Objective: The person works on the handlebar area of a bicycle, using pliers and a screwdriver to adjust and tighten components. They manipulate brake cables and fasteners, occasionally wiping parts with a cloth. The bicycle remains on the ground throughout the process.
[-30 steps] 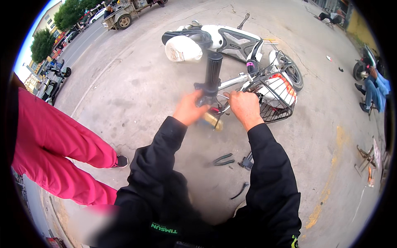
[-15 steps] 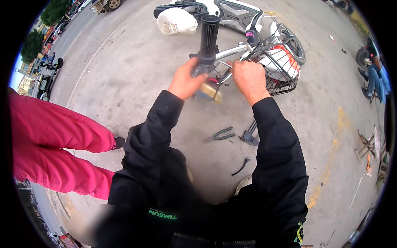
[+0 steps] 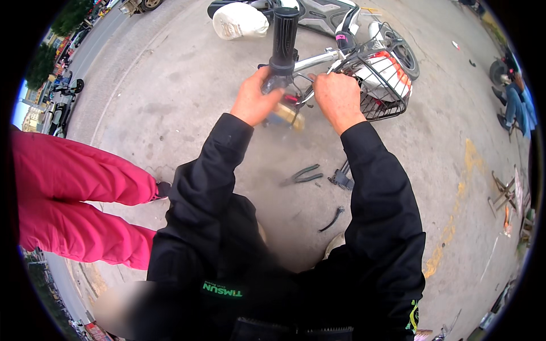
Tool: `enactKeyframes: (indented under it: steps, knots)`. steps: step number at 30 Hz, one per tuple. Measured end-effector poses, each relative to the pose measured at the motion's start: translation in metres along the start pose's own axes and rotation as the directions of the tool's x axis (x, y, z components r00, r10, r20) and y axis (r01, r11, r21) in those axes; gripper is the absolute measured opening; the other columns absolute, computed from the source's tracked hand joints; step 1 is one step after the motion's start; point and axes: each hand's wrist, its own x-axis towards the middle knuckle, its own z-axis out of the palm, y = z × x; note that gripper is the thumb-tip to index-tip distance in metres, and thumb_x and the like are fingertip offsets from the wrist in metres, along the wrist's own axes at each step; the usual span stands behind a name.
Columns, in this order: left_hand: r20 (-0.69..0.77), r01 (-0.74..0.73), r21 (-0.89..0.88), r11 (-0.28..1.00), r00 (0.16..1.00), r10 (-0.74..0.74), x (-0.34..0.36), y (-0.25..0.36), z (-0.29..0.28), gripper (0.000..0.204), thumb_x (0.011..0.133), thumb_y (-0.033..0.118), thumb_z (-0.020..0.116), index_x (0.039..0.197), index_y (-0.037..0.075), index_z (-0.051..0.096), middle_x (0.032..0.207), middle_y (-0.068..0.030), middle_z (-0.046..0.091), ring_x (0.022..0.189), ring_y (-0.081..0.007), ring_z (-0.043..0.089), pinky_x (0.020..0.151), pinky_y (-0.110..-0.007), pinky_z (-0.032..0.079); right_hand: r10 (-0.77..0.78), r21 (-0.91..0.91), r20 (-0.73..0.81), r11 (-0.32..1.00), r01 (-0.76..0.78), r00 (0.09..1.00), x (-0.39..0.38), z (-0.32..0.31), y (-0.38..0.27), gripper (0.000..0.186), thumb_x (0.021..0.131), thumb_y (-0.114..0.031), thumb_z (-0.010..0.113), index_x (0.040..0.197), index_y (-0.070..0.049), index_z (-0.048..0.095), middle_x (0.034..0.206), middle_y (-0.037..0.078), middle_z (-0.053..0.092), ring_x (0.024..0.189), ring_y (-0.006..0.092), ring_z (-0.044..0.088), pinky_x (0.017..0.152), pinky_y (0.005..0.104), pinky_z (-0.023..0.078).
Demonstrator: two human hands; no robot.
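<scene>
Scooter [image 3: 327, 18] lies on its side on the pavement, upper centre of the frame, its black handlebar grip [image 3: 284, 38] standing upright toward the camera. Left hand [image 3: 253, 98] curved round the dark fitting [image 3: 273, 84] at the grip's base, thumb to the right, fingers partly hidden behind. Right hand [image 3: 339, 99] just beside the silver bar [image 3: 317, 60], fingers curled into a loose fist; cannot tell what, if anything, it pinches. Black wire basket [image 3: 382, 109] next to it, holding a white-and-red package [image 3: 392, 73]. White bag [image 3: 242, 24] at the scooter's seat, upper left of centre. Pliers [image 3: 300, 177], a dark tool [image 3: 341, 180] and a short black cable [image 3: 333, 220] lie on the ground, lower centre. Person in pink trousers [image 3: 85, 170] at left edge.
</scene>
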Motion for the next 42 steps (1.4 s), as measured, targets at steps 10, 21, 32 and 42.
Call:
enactKeyframes:
  steps: [10,21,32,42]
  knots:
    - [-0.046,-0.031,0.078,0.996,0.998,0.035,-0.001,0.004,0.001,0.043,0.082,0.007,0.064,0.124,-0.002,0.057,0.105,-0.0149,0.069,0.080,-0.0195,0.068,0.070,-0.033,0.054,-0.060,0.000,0.044,0.998,0.060,0.997,0.002,-0.003,0.001,0.040,0.096,-0.033,0.057,0.070,-0.006,0.072,0.063,0.015,0.067,0.061,0.0307,0.070,0.056,0.0395,0.055]
    - [-0.012,-0.106,0.032,0.994,0.994,0.107,-0.001,-0.002,-0.003,0.043,0.086,0.006,0.064,0.128,-0.001,0.057,0.110,-0.0079,0.066,0.081,-0.0110,0.062,0.065,-0.028,0.053,-0.069,0.067,0.006,0.995,0.069,0.998,0.004,-0.002,0.000,0.040,0.097,-0.036,0.058,0.072,-0.006,0.067,0.061,0.015,0.065,0.056,0.0313,0.068,0.052,0.0406,0.052]
    - [0.096,-0.001,-0.060,0.998,0.995,0.007,0.005,0.002,-0.008,0.053,0.083,0.006,0.068,0.134,0.000,0.053,0.122,-0.0163,0.065,0.075,-0.0173,0.068,0.070,-0.032,0.055,-0.149,0.030,-0.024,0.988,0.150,0.988,0.014,0.004,0.014,0.033,0.090,-0.036,0.067,0.073,-0.008,0.067,0.064,0.011,0.067,0.061,0.0284,0.069,0.055,0.0391,0.054]
    - [0.148,0.054,-0.002,0.999,0.988,-0.053,0.006,0.013,-0.015,0.046,0.080,0.001,0.067,0.126,-0.003,0.058,0.102,-0.0083,0.066,0.070,-0.0122,0.065,0.067,-0.028,0.053,0.069,0.060,-0.121,0.996,-0.062,0.990,0.018,0.019,0.001,0.050,0.096,-0.041,0.058,0.060,-0.008,0.067,0.059,0.014,0.066,0.052,0.0314,0.066,0.047,0.0406,0.051]
